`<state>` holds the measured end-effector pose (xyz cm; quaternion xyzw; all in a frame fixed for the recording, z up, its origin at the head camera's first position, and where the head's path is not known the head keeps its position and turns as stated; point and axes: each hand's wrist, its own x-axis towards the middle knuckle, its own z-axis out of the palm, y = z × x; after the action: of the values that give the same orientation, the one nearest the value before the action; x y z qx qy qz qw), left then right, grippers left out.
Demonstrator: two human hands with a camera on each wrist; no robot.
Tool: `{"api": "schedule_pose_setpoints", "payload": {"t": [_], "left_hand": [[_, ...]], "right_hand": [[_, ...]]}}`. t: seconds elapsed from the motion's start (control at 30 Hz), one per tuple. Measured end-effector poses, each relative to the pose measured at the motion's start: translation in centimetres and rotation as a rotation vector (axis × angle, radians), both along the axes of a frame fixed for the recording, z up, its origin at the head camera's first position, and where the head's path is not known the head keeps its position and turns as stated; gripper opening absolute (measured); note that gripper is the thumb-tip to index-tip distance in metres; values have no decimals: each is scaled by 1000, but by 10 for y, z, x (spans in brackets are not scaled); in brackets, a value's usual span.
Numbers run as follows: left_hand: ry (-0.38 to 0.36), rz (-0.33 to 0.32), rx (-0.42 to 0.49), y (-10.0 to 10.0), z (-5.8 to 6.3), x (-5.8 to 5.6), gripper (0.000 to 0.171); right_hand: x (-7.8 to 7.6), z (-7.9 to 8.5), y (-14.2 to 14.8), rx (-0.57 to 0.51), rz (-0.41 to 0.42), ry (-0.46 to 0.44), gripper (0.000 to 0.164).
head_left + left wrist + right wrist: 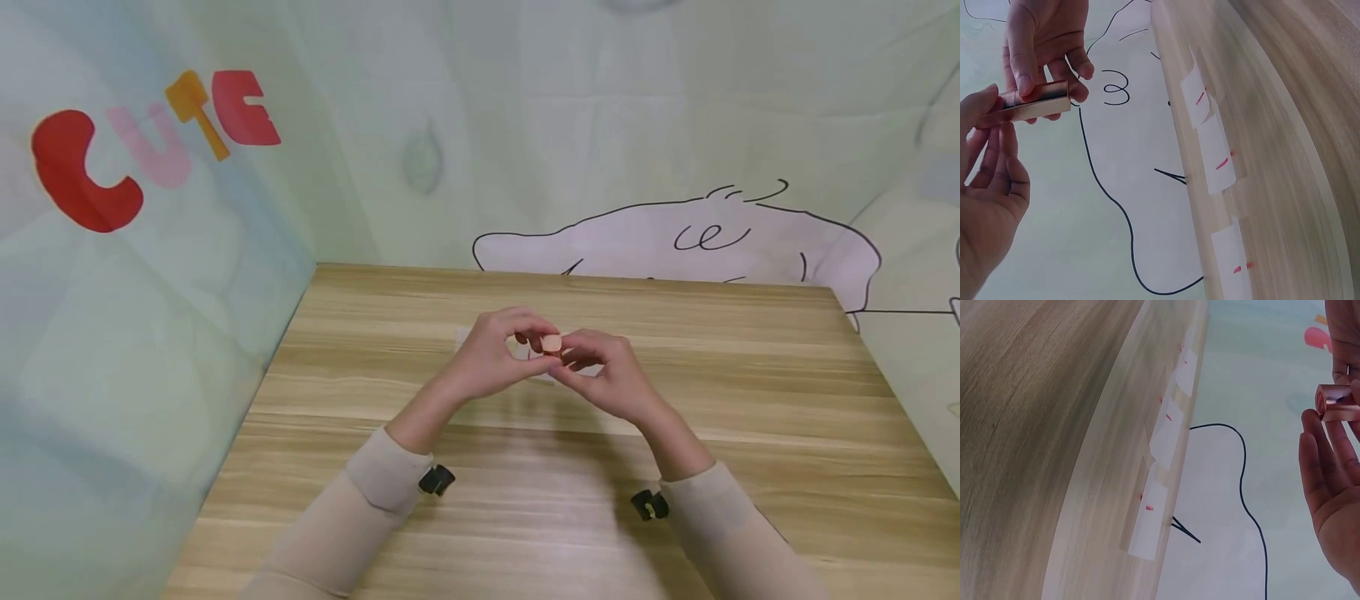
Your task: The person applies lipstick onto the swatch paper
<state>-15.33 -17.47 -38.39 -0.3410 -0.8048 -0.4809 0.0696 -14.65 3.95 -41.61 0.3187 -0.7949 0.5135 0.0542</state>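
Note:
Both hands hold a shiny rose-gold lipstick tube (552,342) between them, raised above the table. The left hand (491,354) pinches one end with thumb and fingers. From the other side, the right hand (613,377) grips it with thumb and curled fingers. The left wrist view shows the tube (1035,111) lying across the fingertips, its long side smooth and reflective. In the right wrist view the tube's rounded end (1320,401) faces the camera, while fingers hide the rest.
White paper strips (1217,153) with short red marks lie on the wooden table (375,350) beneath the hands, partly hidden in the head view. A printed cloth backdrop (420,100) borders the table at the back and left.

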Motion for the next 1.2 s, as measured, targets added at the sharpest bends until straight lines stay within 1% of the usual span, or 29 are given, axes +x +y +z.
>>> {"api": "schedule_pose_setpoints", "payload": {"t": [0.17,0.4,0.7,0.97,1.2], "left_hand": [[-35,-4,17,5,0,-1,28],[-75,-36,51,11,1,-4,25],[-78,-48,32,18,2,-7,25],[-83,-62,34,21,-3,-10,25],[-95,-85,39,25,-5,-9,25]], "right_hand": [[1,0,4,2,-7,26,20],[2,1,10,13,-37,44,21],[4,1,15,17,-76,47,21],[7,-2,16,20,-104,22,22],[12,-3,19,38,-132,-6,22]]}}
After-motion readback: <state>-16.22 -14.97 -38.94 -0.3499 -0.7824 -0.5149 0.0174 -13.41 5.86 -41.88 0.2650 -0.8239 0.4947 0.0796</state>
